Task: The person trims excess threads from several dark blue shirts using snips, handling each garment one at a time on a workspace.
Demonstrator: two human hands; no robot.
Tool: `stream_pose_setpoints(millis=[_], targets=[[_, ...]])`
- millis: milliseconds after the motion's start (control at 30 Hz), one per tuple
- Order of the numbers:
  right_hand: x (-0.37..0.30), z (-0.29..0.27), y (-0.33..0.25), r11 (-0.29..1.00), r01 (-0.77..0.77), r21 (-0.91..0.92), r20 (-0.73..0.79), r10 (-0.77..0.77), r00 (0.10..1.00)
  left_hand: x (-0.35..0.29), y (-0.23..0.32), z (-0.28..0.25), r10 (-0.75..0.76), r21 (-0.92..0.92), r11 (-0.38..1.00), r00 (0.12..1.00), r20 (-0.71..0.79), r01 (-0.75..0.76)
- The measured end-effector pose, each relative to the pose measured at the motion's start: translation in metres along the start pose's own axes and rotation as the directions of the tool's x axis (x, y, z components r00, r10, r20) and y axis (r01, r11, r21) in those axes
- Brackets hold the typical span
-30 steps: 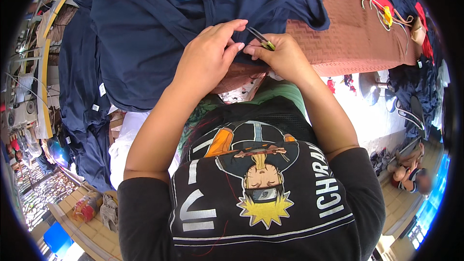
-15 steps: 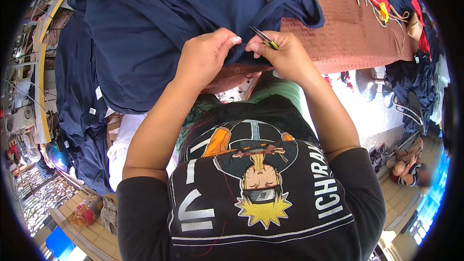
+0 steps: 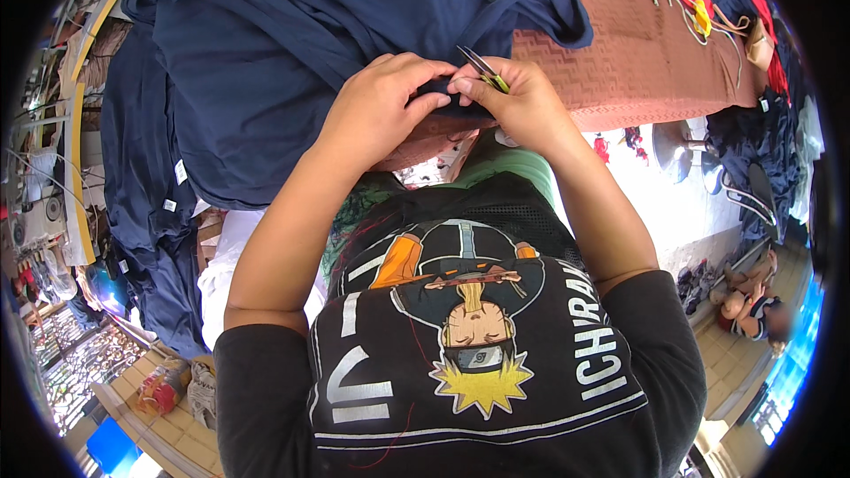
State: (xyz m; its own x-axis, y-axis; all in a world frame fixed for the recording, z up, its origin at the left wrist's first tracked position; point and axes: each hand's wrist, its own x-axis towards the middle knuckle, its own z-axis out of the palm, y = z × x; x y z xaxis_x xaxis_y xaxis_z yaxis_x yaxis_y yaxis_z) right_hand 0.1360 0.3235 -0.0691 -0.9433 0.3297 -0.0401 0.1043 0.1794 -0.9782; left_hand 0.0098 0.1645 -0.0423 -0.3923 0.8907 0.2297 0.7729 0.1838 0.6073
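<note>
Snips (image 3: 491, 78) by blue cloth (image 3: 257, 71)
Right hand (image 3: 524, 104): fingers clamped on them. Left hand (image 3: 381, 99): fingers apart. Lower left of the cloth: bag (image 3: 163, 386), insides unclear.

Half a second ago the left hand (image 3: 381, 106) was drawn into a pinch, apart from the right hand (image 3: 513, 97). Now its fingers have opened toward the right fingertips, the thumb spread below them. The red, white and yellow patch visible on the navy garment (image 3: 266, 71) beyond the left hand a second ago is out of sight.
</note>
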Motion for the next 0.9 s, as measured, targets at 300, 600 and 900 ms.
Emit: stream_pose_setpoints(millis=[300, 600, 900], targets=[[-0.001, 0.006, -0.013, 0.998, -0.043, -0.04, -0.044, 0.042, 0.998, 0.008, -0.002, -0.009, -0.36, -0.424, 0.826, 0.926, 0.11, 0.371], [0.006, 0.011, -0.002, 0.996, 0.089, 0.019, -0.078, -0.087, 0.993, 0.001, -0.007, -0.01, -0.338, -0.471, 0.801, 0.928, 0.156, 0.37], [0.001, -0.005, -0.015, 0.982, 0.047, 0.182, -0.088, -0.032, 0.996, -0.003, -0.005, -0.014, -0.334, -0.435, 0.819, 0.928, 0.166, 0.373]])
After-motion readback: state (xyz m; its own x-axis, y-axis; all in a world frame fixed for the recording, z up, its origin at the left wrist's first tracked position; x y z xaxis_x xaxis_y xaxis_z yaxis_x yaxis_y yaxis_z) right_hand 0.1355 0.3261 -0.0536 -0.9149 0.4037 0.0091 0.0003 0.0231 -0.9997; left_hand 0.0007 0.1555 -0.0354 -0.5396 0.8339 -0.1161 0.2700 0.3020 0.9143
